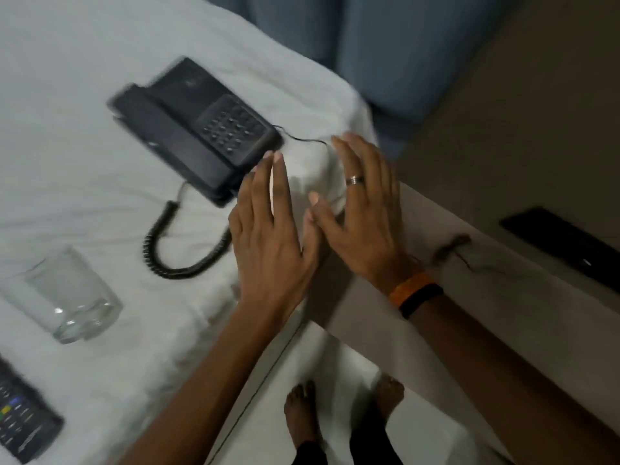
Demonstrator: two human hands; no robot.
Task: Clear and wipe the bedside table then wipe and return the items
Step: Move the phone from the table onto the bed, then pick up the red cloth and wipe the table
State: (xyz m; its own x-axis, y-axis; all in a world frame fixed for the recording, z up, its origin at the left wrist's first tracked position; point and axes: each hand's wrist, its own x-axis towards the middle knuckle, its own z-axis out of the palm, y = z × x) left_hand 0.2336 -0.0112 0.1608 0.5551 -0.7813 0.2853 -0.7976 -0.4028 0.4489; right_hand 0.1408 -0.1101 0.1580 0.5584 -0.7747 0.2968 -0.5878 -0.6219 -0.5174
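Observation:
A black desk telephone (198,129) lies on the white bed (67,78), its coiled cord (174,250) curling toward me and a thin wire (302,138) trailing off to the right. A clear drinking glass (72,297) lies on its side at the left. A black remote control (20,417) sits at the bottom left corner. My left hand (271,236) hovers open with fingers spread just right of the phone's near corner. My right hand (362,209), wearing a ring, is open over the bed's corner. Neither hand holds anything.
The beige bedside table top (486,297) runs along the right, with a flat black object (567,243) and a small dark tangle of thread (453,248) on it. Blue curtains (385,45) hang behind. My bare feet (342,411) stand on the pale floor between bed and table.

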